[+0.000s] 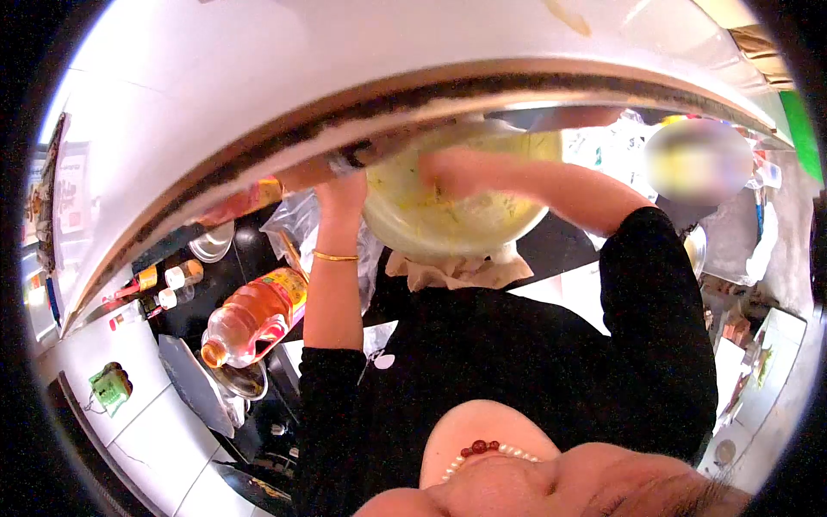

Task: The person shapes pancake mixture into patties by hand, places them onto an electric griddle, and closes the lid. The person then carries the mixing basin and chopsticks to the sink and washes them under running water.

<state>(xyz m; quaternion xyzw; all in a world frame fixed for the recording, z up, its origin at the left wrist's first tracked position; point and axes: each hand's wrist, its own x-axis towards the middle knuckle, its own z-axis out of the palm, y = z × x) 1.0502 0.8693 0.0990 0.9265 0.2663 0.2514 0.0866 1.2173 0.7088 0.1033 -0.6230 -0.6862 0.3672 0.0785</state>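
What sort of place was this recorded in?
Probably a kitchen, judging by the big pale bowl, the large plastic bottle with an orange tint, and the small capped containers off to the side.

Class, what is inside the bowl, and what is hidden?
The right hand is inside the bowl, with greenish smears on the inner surface. Whatever lies beneath the hand is covered.
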